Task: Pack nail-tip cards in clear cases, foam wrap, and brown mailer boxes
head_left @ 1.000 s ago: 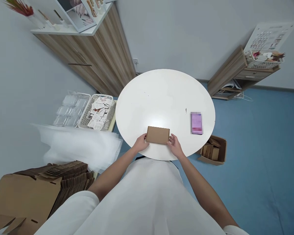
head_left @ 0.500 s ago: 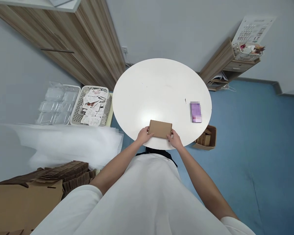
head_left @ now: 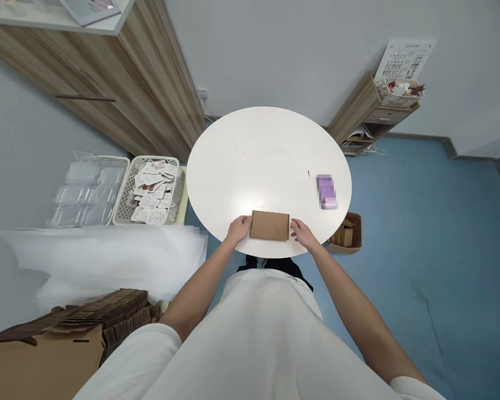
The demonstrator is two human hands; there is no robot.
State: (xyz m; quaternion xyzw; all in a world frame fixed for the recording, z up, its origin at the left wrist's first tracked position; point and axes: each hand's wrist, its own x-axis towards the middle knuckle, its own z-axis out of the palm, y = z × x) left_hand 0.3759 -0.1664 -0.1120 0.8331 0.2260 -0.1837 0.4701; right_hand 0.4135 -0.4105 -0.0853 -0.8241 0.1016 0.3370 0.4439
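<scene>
A closed flat brown cardboard box (head_left: 269, 225) lies on the white round table (head_left: 266, 150) close to its near edge. My left hand (head_left: 239, 228) is at the box's left end, its fingers close together against the side; whether it grips the box cannot be made out. At the right end, my right hand (head_left: 302, 232) is open, with its fingers apart and a small gap between them and the box. A purple item (head_left: 326, 191), pixelated in the view, rests near the table's right edge.
Left of the table are a white basket of cards (head_left: 150, 191), clear plastic trays (head_left: 85, 189), white sheets (head_left: 116, 261) and stacked cardboard (head_left: 45, 355). An open carton (head_left: 350, 236) with small boxes stands on the floor at right.
The thumbs have come off the top of the box. My right hand has moved slightly away from its right end. The box now lies flat, and the camera view has shifted.
</scene>
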